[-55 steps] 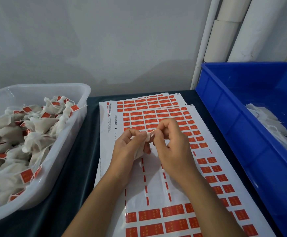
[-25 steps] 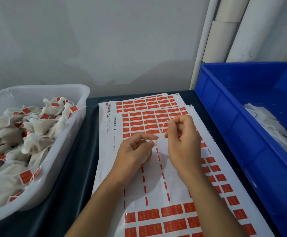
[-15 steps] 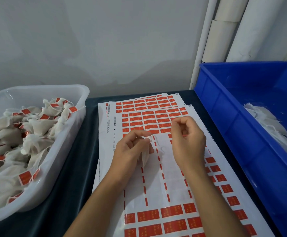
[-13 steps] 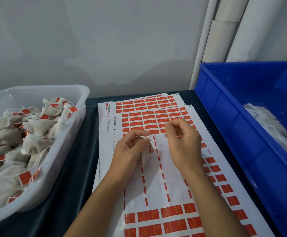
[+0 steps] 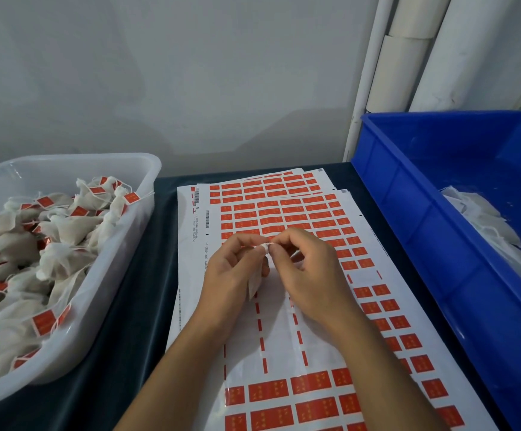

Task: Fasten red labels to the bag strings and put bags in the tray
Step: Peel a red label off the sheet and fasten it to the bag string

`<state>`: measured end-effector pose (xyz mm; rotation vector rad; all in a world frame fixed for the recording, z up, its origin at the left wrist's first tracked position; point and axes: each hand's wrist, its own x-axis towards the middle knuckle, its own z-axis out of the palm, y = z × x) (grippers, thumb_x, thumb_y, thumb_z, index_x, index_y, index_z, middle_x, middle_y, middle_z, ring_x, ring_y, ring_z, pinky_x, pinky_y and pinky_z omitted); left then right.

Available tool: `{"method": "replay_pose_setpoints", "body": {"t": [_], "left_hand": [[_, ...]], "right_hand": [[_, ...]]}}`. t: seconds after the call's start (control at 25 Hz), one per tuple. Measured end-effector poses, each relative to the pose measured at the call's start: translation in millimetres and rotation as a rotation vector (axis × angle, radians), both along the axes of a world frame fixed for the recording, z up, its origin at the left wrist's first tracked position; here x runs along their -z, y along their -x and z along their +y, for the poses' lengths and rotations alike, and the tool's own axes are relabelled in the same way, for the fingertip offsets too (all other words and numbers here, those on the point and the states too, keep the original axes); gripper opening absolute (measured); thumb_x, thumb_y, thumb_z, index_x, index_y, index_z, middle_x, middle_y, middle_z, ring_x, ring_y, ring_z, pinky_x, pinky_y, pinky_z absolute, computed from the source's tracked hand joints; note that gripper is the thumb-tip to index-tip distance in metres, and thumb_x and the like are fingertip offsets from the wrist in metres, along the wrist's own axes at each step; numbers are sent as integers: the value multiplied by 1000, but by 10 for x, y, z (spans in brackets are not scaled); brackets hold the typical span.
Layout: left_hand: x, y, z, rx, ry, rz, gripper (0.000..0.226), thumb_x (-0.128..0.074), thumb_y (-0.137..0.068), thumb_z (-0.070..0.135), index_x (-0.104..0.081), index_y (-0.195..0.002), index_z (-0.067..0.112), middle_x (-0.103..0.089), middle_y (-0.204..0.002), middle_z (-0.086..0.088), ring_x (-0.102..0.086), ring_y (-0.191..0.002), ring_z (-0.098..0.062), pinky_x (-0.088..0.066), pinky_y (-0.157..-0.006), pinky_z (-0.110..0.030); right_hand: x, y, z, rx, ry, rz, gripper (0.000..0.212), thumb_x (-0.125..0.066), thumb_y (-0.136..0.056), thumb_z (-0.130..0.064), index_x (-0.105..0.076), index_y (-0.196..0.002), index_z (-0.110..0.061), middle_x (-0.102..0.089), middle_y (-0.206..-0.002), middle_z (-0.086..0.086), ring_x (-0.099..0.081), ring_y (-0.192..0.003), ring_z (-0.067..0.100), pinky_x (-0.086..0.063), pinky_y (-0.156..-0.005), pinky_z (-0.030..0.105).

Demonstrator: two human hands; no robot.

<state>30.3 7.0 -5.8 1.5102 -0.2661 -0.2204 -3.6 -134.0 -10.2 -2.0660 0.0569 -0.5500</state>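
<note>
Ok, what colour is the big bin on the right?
Blue: the bin is solid blue plastic, seen clearly in the head view.

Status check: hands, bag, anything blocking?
Left hand holds bag above label sheet. Right hand pinches at bag's top. White tray to the left, nothing blocking.

tray [image 5: 147,169] left, label sheets [image 5: 284,343] centre, bin [image 5: 408,194] right

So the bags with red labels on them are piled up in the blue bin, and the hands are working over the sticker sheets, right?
Not quite. In the head view, the labelled bags sit in the white tray; the blue bin holds plain ones. Both the left hand and right hand do work over the sticker sheets.
</note>
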Motion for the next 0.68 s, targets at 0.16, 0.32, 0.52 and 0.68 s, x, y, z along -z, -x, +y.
{"method": "replay_pose_setpoints", "body": {"t": [0.16, 0.32, 0.52, 0.68], "left_hand": [[9, 12, -14, 7, -100, -81, 6, -64, -98, 39, -68, -101, 36, -75, -96, 4, -72, -87, -20, -64, -73, -32], [42, 43, -50, -21, -266, -237, 8, -59, -105, 35, -66, -101, 33, -72, -95, 17, -70, -91, -7, -54, -72, -17], [18, 36, -66, -54, -291, -286, 14, -58, -106, 30, -71, -98, 32, -73, -91, 20, -70, -91, -5, -51, -76, -16], [-8, 23, -53, -52, -251, -298, 17, -60, -105, 27, -74, -96, 32, -75, -90, 19, -70, -93, -5, -51, -77, -11]], "right_hand": [[-8, 5, 0, 103, 45, -94, 4, -65, -99, -37, -62, -97, -38, -65, -95, -26, -63, -98, -4, -47, -74, 0], [1, 13, 12, 145, 172, -132, 7, -61, -98, -37, -57, -93, -34, -61, -89, -21, -63, -81, 2, -49, -65, 7], [26, -1, 31, 182, 247, -130, 13, -62, -96, -33, -50, -90, -33, -55, -84, -19, -58, -73, 1, -44, -64, 8], [37, -19, 61, 215, 285, -151, 10, -64, -95, -31, -54, -91, -28, -59, -86, -14, -56, -70, 4, -48, -64, 14]]}}
